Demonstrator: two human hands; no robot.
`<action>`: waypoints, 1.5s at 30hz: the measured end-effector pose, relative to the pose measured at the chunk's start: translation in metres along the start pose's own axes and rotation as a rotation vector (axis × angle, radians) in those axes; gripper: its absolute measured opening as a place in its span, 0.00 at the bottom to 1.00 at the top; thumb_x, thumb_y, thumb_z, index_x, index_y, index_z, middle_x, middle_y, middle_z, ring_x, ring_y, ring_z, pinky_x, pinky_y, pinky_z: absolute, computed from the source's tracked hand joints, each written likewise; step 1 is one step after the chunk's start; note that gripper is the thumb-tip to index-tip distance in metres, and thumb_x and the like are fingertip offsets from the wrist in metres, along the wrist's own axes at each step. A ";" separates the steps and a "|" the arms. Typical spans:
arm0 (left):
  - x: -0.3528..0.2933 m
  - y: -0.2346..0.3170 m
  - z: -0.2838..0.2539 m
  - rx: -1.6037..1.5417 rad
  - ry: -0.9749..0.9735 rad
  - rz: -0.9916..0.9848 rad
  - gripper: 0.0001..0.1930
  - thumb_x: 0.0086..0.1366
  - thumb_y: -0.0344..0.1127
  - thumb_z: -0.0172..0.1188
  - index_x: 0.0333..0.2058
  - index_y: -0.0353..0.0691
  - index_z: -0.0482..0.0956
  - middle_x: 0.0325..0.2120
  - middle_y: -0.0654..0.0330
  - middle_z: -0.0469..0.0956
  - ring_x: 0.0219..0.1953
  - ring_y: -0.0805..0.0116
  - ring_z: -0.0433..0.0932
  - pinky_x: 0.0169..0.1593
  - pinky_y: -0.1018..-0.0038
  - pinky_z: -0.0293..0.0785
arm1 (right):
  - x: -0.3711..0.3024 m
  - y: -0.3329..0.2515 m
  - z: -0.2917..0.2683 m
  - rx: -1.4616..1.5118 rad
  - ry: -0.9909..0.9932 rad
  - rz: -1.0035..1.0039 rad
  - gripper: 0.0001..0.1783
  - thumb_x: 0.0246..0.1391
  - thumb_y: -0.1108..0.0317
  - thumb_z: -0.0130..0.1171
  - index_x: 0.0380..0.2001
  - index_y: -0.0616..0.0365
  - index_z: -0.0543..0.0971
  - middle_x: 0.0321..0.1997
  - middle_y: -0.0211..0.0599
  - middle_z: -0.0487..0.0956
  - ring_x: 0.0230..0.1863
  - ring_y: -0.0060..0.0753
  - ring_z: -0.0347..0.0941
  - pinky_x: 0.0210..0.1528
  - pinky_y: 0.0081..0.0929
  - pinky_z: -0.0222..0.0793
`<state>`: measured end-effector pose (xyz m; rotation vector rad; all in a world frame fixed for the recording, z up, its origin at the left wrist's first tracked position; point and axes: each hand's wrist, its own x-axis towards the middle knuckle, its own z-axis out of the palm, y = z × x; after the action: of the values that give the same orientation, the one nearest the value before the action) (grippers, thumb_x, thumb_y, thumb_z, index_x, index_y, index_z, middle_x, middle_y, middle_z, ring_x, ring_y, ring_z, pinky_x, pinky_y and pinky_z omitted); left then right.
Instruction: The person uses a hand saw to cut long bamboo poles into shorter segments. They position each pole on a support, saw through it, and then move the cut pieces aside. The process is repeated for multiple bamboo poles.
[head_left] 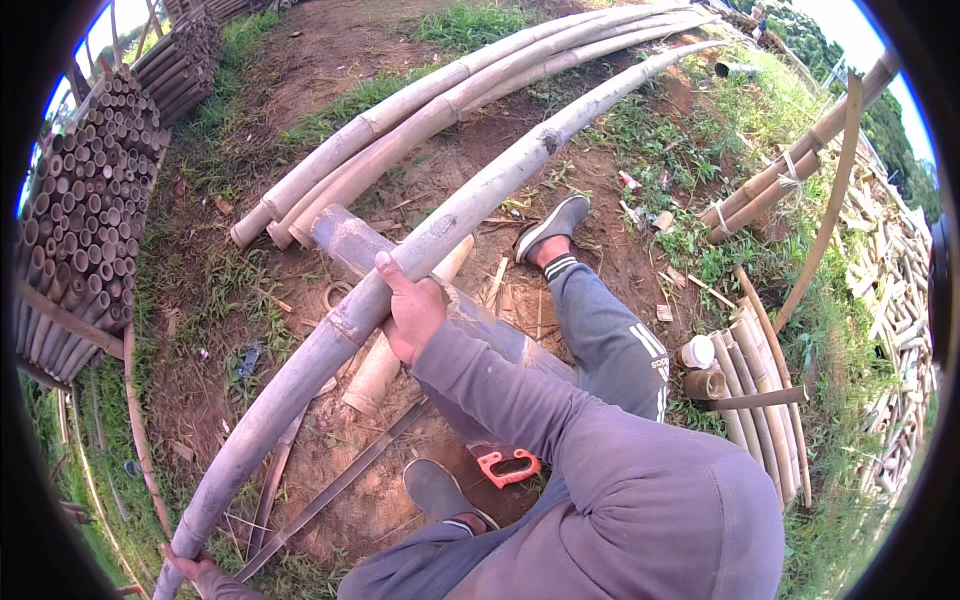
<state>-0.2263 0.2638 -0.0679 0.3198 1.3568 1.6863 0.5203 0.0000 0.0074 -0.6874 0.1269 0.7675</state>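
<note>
A long, thick bamboo pole (480, 195) runs from the lower left up to the far right, lying across a stout log (352, 240). My right hand (412, 312) is closed around the pole near its middle, the thumb lying on top. Down at the lower left, my left hand (188, 566) grips the pole's near end, with part of that hand hidden. A handsaw's orange handle (508, 467) shows between my legs, below my right forearm. Short cut bamboo pieces (372, 378) lie on the ground under the pole.
Several long bamboo poles (400, 110) lie beyond mine. Stacked bamboo (90, 200) stands at the left. To the right are a bundle of short bamboo lengths (755, 385), a white cup (698, 351) and a pile of split pieces (890, 330). A long flat strip (340, 490) lies near my foot.
</note>
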 end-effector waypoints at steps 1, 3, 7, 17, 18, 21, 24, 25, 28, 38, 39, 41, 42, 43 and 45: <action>0.007 -0.008 0.008 0.023 -0.028 0.001 0.34 0.69 0.59 0.67 0.61 0.36 0.79 0.59 0.48 0.82 0.59 0.49 0.82 0.65 0.57 0.78 | 0.007 -0.001 -0.011 0.017 0.028 0.028 0.26 0.69 0.62 0.69 0.62 0.65 0.73 0.57 0.41 0.80 0.58 0.44 0.78 0.66 0.54 0.75; 0.016 -0.025 0.012 0.098 -0.065 -0.008 0.34 0.68 0.58 0.69 0.60 0.35 0.80 0.57 0.47 0.83 0.59 0.48 0.83 0.65 0.57 0.79 | 0.006 -0.014 -0.019 -0.086 0.064 0.067 0.27 0.71 0.59 0.67 0.62 0.66 0.73 0.58 0.43 0.80 0.58 0.45 0.79 0.65 0.52 0.75; 0.009 -0.074 0.038 0.118 -0.030 -0.105 0.35 0.66 0.59 0.70 0.60 0.35 0.79 0.55 0.49 0.84 0.55 0.50 0.84 0.62 0.58 0.79 | 0.034 -0.057 -0.052 -0.561 0.019 0.218 0.34 0.71 0.44 0.63 0.62 0.64 0.73 0.52 0.43 0.82 0.52 0.44 0.81 0.59 0.44 0.77; 0.020 -0.190 -0.014 0.221 0.130 -0.433 0.39 0.70 0.62 0.64 0.68 0.38 0.74 0.65 0.48 0.78 0.67 0.45 0.76 0.70 0.44 0.72 | 0.129 -0.143 -0.208 -1.124 0.267 -0.183 0.22 0.71 0.53 0.64 0.54 0.61 0.79 0.47 0.36 0.85 0.38 0.33 0.82 0.40 0.29 0.79; 0.012 -0.201 -0.001 0.188 0.084 -0.455 0.39 0.72 0.62 0.63 0.69 0.37 0.73 0.65 0.47 0.78 0.68 0.44 0.76 0.71 0.44 0.72 | 0.115 -0.126 -0.222 -1.249 0.283 -0.257 0.20 0.70 0.56 0.65 0.54 0.61 0.80 0.47 0.35 0.85 0.39 0.34 0.82 0.42 0.30 0.79; -0.008 -0.187 0.007 0.216 -0.009 -0.318 0.38 0.73 0.63 0.62 0.67 0.38 0.72 0.67 0.48 0.76 0.66 0.45 0.77 0.69 0.43 0.73 | 0.030 -0.063 -0.228 -1.547 0.089 -0.606 0.20 0.63 0.63 0.69 0.53 0.62 0.81 0.46 0.46 0.85 0.46 0.44 0.82 0.49 0.39 0.77; -0.104 -0.224 0.051 0.386 0.171 -0.101 0.40 0.69 0.70 0.62 0.68 0.47 0.71 0.57 0.54 0.80 0.59 0.50 0.77 0.62 0.43 0.74 | -0.048 -0.023 -0.202 -1.815 -0.386 -0.940 0.22 0.55 0.69 0.72 0.53 0.57 0.81 0.53 0.46 0.82 0.56 0.52 0.77 0.60 0.48 0.70; -0.115 -0.224 0.021 0.474 0.145 0.033 0.40 0.73 0.66 0.61 0.69 0.40 0.69 0.54 0.55 0.81 0.56 0.53 0.79 0.60 0.47 0.75 | -0.062 -0.001 -0.197 -1.780 -0.547 -0.858 0.22 0.54 0.69 0.72 0.53 0.57 0.81 0.53 0.44 0.82 0.56 0.52 0.77 0.61 0.48 0.69; -0.210 -0.266 -0.025 1.303 -0.321 0.620 0.47 0.69 0.70 0.63 0.74 0.40 0.66 0.62 0.42 0.78 0.65 0.43 0.76 0.70 0.53 0.68 | -0.096 0.037 -0.201 -1.787 -0.893 -0.655 0.25 0.51 0.69 0.74 0.53 0.56 0.81 0.54 0.40 0.80 0.56 0.49 0.76 0.60 0.47 0.69; -0.257 -0.244 -0.007 2.222 -1.138 0.583 0.26 0.66 0.47 0.70 0.59 0.48 0.76 0.59 0.53 0.78 0.63 0.47 0.77 0.68 0.48 0.68 | -0.052 0.071 -0.227 -2.281 -1.500 -0.331 0.30 0.56 0.59 0.72 0.58 0.59 0.77 0.60 0.47 0.78 0.64 0.56 0.74 0.73 0.50 0.65; -0.253 -0.235 -0.011 2.221 -1.136 0.525 0.24 0.66 0.44 0.71 0.58 0.47 0.76 0.58 0.54 0.78 0.62 0.47 0.78 0.66 0.49 0.70 | -0.047 0.066 -0.233 -2.378 -1.573 -0.166 0.30 0.56 0.59 0.71 0.59 0.59 0.77 0.61 0.48 0.78 0.65 0.56 0.74 0.74 0.51 0.65; -0.245 -0.220 -0.031 2.222 -1.039 0.472 0.22 0.65 0.41 0.70 0.56 0.48 0.76 0.54 0.55 0.80 0.59 0.48 0.79 0.64 0.52 0.72 | -0.052 0.056 -0.243 -2.086 -1.417 -0.395 0.32 0.56 0.58 0.72 0.60 0.60 0.76 0.62 0.49 0.77 0.64 0.56 0.74 0.75 0.53 0.64; -0.239 -0.212 -0.039 2.227 -0.967 0.453 0.21 0.64 0.39 0.70 0.54 0.49 0.76 0.52 0.56 0.81 0.58 0.49 0.80 0.63 0.53 0.73 | -0.055 0.055 -0.234 -2.018 -1.351 -0.503 0.33 0.56 0.57 0.72 0.61 0.59 0.75 0.62 0.49 0.77 0.65 0.55 0.74 0.75 0.54 0.63; -0.240 -0.201 -0.047 2.187 -1.005 0.585 0.22 0.63 0.39 0.71 0.54 0.50 0.76 0.50 0.57 0.81 0.58 0.50 0.80 0.62 0.53 0.73 | -0.062 0.055 -0.213 -1.924 -1.299 -0.595 0.33 0.56 0.56 0.72 0.61 0.59 0.75 0.62 0.49 0.77 0.65 0.55 0.74 0.75 0.55 0.63; -0.252 -0.184 -0.041 2.179 -1.078 0.765 0.23 0.61 0.41 0.72 0.53 0.51 0.76 0.49 0.57 0.82 0.58 0.53 0.80 0.60 0.55 0.73 | -0.079 0.060 -0.170 -1.822 -1.356 -0.997 0.36 0.55 0.55 0.73 0.63 0.58 0.75 0.62 0.51 0.76 0.63 0.56 0.74 0.72 0.56 0.64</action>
<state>-0.0278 0.0383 -0.1604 2.5773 1.5124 -0.5202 0.4460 -0.1204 -0.1286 -1.4994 -2.2319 0.0025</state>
